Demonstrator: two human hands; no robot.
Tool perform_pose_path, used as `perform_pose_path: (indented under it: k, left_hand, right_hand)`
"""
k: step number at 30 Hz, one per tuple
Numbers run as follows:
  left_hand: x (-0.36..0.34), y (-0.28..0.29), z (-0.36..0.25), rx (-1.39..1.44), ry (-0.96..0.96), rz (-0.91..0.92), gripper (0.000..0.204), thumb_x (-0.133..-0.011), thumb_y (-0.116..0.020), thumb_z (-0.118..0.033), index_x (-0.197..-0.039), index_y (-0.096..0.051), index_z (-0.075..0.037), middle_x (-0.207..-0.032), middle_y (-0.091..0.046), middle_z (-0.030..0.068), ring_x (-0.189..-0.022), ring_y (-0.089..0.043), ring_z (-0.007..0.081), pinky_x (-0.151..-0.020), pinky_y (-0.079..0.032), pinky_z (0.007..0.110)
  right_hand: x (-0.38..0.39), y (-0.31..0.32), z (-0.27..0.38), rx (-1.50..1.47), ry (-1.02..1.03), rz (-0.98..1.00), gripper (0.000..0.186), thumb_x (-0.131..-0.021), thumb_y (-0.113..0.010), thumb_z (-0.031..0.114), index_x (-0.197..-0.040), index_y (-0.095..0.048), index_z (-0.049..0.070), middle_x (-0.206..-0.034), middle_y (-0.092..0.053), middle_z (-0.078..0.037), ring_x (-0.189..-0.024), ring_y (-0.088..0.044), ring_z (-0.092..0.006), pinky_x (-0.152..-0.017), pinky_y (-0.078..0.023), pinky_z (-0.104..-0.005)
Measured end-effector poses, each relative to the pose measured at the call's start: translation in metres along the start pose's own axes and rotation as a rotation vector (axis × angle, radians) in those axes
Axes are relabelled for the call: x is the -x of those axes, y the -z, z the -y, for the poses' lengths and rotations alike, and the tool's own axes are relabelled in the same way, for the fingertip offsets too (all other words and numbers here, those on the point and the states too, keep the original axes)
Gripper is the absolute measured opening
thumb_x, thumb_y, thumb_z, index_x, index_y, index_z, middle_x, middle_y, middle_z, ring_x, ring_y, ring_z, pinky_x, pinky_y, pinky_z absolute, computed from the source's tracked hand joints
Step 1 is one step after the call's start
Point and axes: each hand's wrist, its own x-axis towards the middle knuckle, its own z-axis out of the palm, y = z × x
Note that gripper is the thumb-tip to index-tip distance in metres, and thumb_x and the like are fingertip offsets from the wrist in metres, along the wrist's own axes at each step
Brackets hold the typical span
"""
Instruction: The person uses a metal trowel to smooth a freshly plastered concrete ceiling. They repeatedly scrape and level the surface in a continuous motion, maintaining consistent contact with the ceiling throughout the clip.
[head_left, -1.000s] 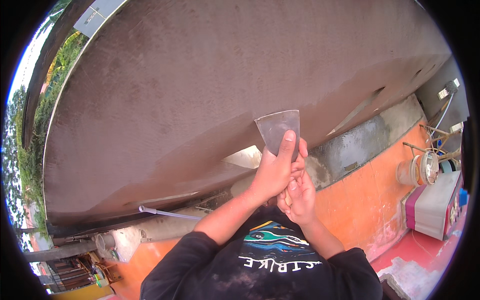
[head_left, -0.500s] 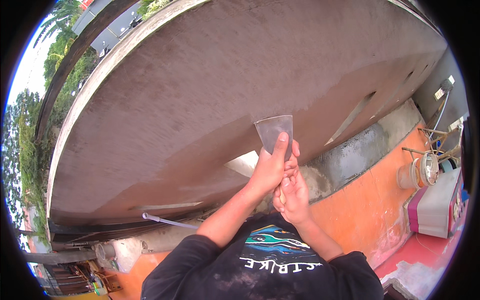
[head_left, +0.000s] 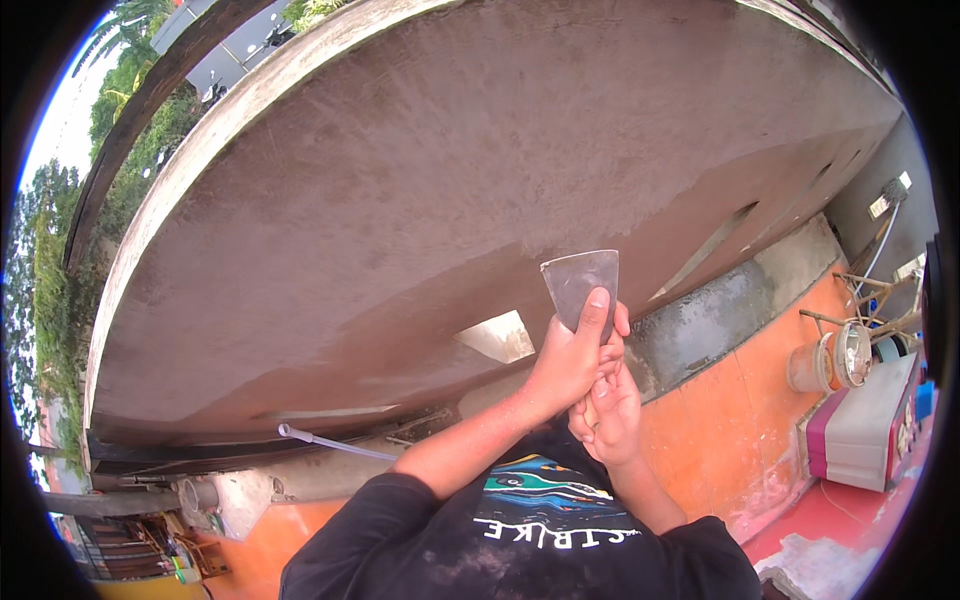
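Observation:
A scraper [head_left: 581, 281] with a wide, flat grey metal blade points up at a plastered wall [head_left: 400, 170]. My left hand [head_left: 567, 362] is closed round it close to the blade, the thumb pressed flat on the metal. Just below, my right hand [head_left: 612, 412] is wrapped round the handle, which the fingers mostly hide. The two hands touch each other. The blade's edge lies over the border between paler grey plaster and a darker brown band; whether it touches the wall I cannot tell.
A pale opening [head_left: 498, 337] and narrow slots [head_left: 706, 248] pierce the wall. A light purple pipe [head_left: 335, 443] juts out at lower left. On the right stand buckets [head_left: 830, 362] and a grey and magenta box-like thing [head_left: 862, 430] beside the orange floor [head_left: 715, 430].
Both hands and the scraper have shifted right and slightly down, away from the pale opening. My grip looks the same. The whole view has tilted a little.

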Motion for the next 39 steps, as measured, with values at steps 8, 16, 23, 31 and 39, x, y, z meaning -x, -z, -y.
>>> perform_pose_path:
  k: [8,16,23,31,39]
  left_hand:
    - [-0.006,0.024,0.013,0.021,0.015,-0.024,0.055,-0.103,-0.038,-0.055,-0.088,-0.049,-0.004,-0.057,-0.034,-0.0032,-0.047,-0.033,0.0061,-0.047,-0.035,0.025]
    - [-0.005,0.014,-0.054,-0.164,-0.231,0.092,0.055,-0.104,-0.039,-0.053,-0.084,-0.052,-0.003,-0.055,-0.036,-0.0042,-0.046,-0.036,0.0045,-0.044,-0.032,0.023]
    - [0.001,-0.006,-0.043,-0.064,-0.141,0.086,0.053,-0.104,-0.038,-0.052,-0.086,-0.051,-0.004,-0.056,-0.037,-0.0037,-0.048,-0.035,0.0049,-0.046,-0.031,0.022]
    - [-0.007,0.02,0.01,0.032,-0.028,0.003,0.053,-0.104,-0.038,-0.052,-0.088,-0.051,-0.004,-0.057,-0.037,-0.0028,-0.049,-0.034,0.0054,-0.047,-0.032,0.023]
    - [-0.012,0.005,-0.063,-0.163,-0.252,0.124,0.053,-0.105,-0.038,-0.05,-0.084,-0.052,-0.004,-0.055,-0.037,-0.004,-0.049,-0.036,0.0046,-0.046,-0.032,0.023]
  right_hand:
    - [-0.008,0.009,-0.022,0.017,-0.074,-0.013,0.021,-0.104,-0.048,0.024,-0.117,-0.042,0.008,-0.08,-0.053,-0.007,-0.044,-0.041,-0.0072,-0.037,-0.032,-0.019]
    - [-0.042,-0.029,-0.001,-0.081,0.141,0.153,0.025,-0.104,-0.048,0.016,-0.125,-0.041,0.007,-0.097,-0.052,-0.004,-0.059,-0.049,-0.0061,-0.04,-0.037,-0.0187]
    - [-0.02,-0.021,0.013,-0.103,0.078,0.12,0.026,-0.102,-0.05,0.019,-0.123,-0.04,0.007,-0.101,-0.051,-0.003,-0.06,-0.05,-0.0063,-0.04,-0.036,-0.0183]
    - [-0.001,0.011,-0.023,-0.132,-0.081,-0.036,0.024,-0.103,-0.049,0.017,-0.124,-0.041,0.007,-0.1,-0.051,-0.003,-0.06,-0.05,-0.0063,-0.04,-0.036,-0.0176]
    - [-0.045,-0.026,0.012,-0.087,0.162,0.162,0.023,-0.102,-0.05,0.017,-0.122,-0.042,0.008,-0.099,-0.052,-0.002,-0.068,-0.052,-0.0063,-0.04,-0.037,-0.0188]
